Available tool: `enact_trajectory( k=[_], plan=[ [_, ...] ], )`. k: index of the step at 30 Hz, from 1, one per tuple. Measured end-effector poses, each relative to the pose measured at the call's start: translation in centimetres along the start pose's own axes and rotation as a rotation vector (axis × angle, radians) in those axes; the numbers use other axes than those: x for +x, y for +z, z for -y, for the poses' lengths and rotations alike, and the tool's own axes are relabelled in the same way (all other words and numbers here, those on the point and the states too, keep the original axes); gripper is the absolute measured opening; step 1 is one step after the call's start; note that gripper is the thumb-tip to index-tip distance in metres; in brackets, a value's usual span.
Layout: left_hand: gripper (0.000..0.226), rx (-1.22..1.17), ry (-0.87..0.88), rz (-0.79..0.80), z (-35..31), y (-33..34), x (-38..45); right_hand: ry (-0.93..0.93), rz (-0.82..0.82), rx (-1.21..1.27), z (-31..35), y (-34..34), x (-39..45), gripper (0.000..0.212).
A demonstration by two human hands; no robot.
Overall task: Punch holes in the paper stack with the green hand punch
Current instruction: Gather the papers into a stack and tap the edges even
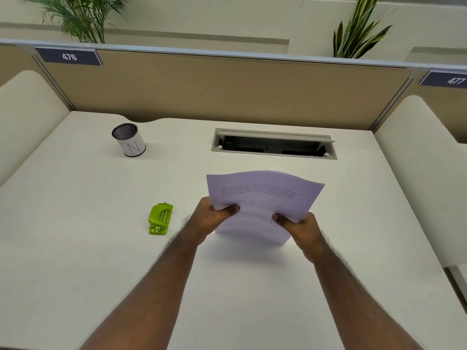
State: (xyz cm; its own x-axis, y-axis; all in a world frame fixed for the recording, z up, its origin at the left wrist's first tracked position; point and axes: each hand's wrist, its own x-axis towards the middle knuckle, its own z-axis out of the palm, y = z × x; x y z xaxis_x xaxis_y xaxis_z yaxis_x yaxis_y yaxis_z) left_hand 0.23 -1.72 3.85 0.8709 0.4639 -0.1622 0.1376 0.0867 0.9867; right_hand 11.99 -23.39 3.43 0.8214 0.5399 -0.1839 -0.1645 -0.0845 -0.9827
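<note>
A stack of pale purple printed paper [262, 195] stands upright on its bottom edge on the white desk [75, 248], slightly curved at the top. My left hand [212, 218] grips its left side with the thumb on the front. My right hand [300, 229] holds its right side the same way. The green hand punch [160, 219] lies flat on the desk, a short way left of my left hand, untouched.
A white cylindrical pen cup [129, 140] with a mesh inside stands at the back left. An open cable tray slot [274, 144] is set into the desk behind the paper. A tan divider panel [227, 89] closes the back, with plants beyond.
</note>
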Motion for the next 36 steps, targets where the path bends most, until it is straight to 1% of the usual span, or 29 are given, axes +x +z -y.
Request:
enact_trajectory(
  k=[6,10,14,17,18,19,21,22,23,24,25,27,28,30,32,34,36],
  plan=[
    [0.034,-0.047,0.056,-0.054,-0.5,0.3,0.3,-0.023,0.014,0.011,0.4,0.0,0.3,0.026],
    [0.030,-0.049,0.015,-0.065,0.1,0.6,0.2,-0.003,-0.009,-0.004,-0.1,0.1,0.1,0.022],
    [0.034,-0.073,0.015,-0.070,0.7,0.6,0.5,-0.017,-0.029,0.004,-0.4,0.0,0.4,0.019],
    [0.034,-0.099,-0.065,-0.099,1.5,0.7,0.5,0.000,-0.048,-0.027,-0.8,0.0,0.4,0.015],
    [0.033,-0.134,-0.085,-0.122,1.7,0.8,0.5,-0.018,-0.051,-0.035,-0.9,-0.1,0.4,0.018],
    [0.030,-0.182,-0.095,-0.153,1.6,0.8,0.5,-0.037,-0.066,-0.049,-1.0,-0.3,0.5,0.027],
    [0.028,-0.321,-0.097,-0.214,1.4,0.7,0.5,-0.005,-0.163,-0.098,-1.4,-1.0,0.6,0.060],
    [0.033,-0.411,-0.093,-0.224,1.2,0.7,0.5,0.055,-0.220,-0.095,-1.6,-1.4,0.5,0.078],
    [0.040,-0.502,-0.095,-0.229,1.0,0.8,0.5,0.121,-0.233,-0.063,-1.9,-1.6,0.4,0.091],
    [0.047,-0.574,-0.115,-0.243,0.9,1.0,0.4,0.171,-0.192,-0.011,-2.3,-1.5,0.0,0.097],
    [0.054,-0.615,-0.152,-0.272,0.8,1.3,0.4,0.208,-0.111,0.041,-2.8,-1.4,-0.2,0.098],
    [0.058,-0.651,-0.225,-0.318,0.9,2.1,0.1,0.272,0.051,0.157,-3.5,-0.9,-0.6,0.088],
    [0.054,-0.681,-0.235,-0.310,1.0,2.6,-0.1,0.277,0.083,0.238,-3.8,-0.7,-0.6,0.076],
    [0.043,-0.742,-0.241,-0.283,1.4,3.1,-0.3,0.246,0.040,0.357,-4.3,-0.6,-0.5,0.049],
    [0.035,-0.739,-0.263,-0.286,1.6,2.6,-0.4,0.226,-0.052,0.351,-4.5,-1.1,-0.2,0.031],
    [0.024,-0.740,-0.269,-0.276,1.8,1.1,-0.2,0.220,-0.104,0.295,-4.4,-2.5,0.0,0.025],
    [0.018,-0.745,-0.244,-0.258,1.7,-1.1,0.3,0.200,-0.110,0.224,-3.8,-4.1,-0.1,0.024]
  ],
)
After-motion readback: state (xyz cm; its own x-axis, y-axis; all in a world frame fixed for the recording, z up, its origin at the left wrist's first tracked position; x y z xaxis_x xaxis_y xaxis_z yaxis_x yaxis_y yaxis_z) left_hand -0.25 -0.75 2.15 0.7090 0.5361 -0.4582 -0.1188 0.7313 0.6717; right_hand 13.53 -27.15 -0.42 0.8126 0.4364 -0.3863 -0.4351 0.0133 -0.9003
